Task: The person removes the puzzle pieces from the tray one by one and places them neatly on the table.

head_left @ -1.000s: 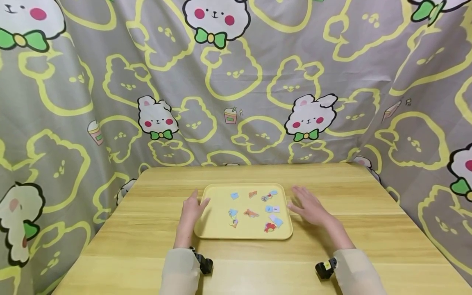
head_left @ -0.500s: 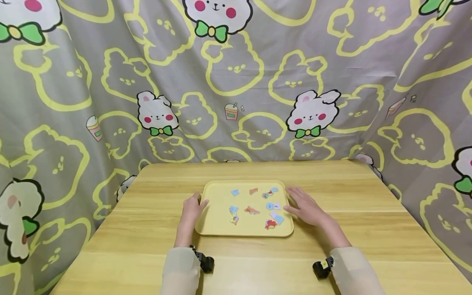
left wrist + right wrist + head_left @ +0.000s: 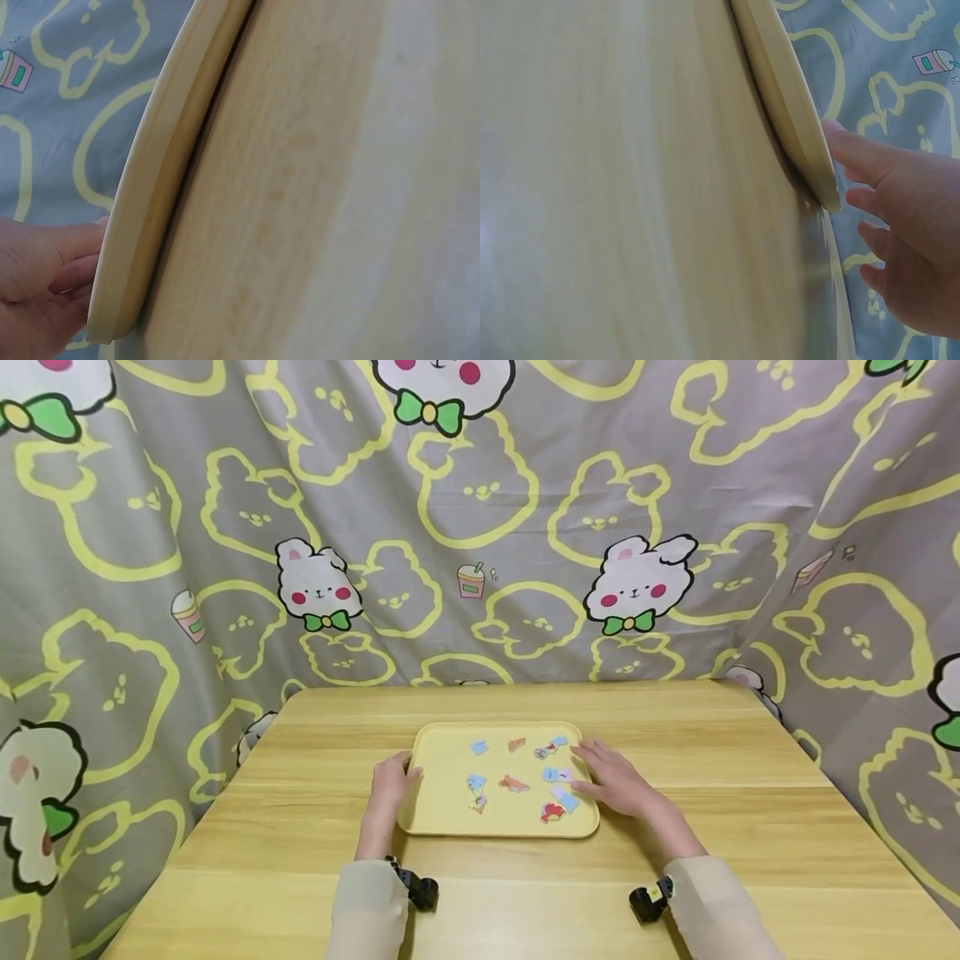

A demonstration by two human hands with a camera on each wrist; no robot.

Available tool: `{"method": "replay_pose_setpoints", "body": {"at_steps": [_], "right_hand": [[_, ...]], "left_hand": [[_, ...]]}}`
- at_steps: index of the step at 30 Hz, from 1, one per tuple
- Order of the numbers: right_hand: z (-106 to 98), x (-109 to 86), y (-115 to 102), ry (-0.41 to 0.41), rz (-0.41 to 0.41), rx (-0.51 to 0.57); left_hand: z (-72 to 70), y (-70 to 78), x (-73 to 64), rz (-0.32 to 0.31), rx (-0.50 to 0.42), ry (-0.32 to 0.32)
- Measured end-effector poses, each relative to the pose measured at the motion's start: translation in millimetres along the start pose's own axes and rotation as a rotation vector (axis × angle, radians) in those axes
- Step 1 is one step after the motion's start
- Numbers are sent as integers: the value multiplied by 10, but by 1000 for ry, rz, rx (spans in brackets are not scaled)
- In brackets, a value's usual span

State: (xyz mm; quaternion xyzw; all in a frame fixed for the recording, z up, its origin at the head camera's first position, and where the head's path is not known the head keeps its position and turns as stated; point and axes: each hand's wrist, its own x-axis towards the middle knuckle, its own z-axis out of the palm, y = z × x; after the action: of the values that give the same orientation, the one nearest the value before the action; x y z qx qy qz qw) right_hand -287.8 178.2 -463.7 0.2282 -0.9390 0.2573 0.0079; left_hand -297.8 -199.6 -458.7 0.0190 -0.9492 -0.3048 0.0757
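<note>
A yellow rectangular tray [image 3: 442, 810] lies on the wooden table, bearing several small flat cutout pieces. Among them are an orange piece [image 3: 513, 783], a red piece [image 3: 552, 812] and a blue piece [image 3: 479, 747]. At the tray's left edge my left hand [image 3: 390, 785] grips the rim, thumb above and fingers bent against the outer side. My right hand [image 3: 617, 779] is at the right edge, its thumb over the rim. In the right wrist view, that thumb meets the rim while the other fingers [image 3: 874, 236] are spread apart from it, loosely bent.
The wooden table [image 3: 510, 902] extends around the tray on all sides. Behind it hangs a grey curtain [image 3: 480, 535] with cartoon bears and rabbits, which also runs down both sides. A small black camera sits on each wrist.
My right hand has moved left, from beside the tray onto its right rim. The left hand's fingers have closed in on the left rim. The head view has tilted slightly down.
</note>
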Motion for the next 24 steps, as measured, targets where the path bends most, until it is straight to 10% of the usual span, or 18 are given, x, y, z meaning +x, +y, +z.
{"method": "replay_pose_setpoints", "body": {"at_steps": [24], "right_hand": [[60,66,-41,-22,-67,-15]], "left_hand": [[1,-132,-28,-9,-143,-18]]}}
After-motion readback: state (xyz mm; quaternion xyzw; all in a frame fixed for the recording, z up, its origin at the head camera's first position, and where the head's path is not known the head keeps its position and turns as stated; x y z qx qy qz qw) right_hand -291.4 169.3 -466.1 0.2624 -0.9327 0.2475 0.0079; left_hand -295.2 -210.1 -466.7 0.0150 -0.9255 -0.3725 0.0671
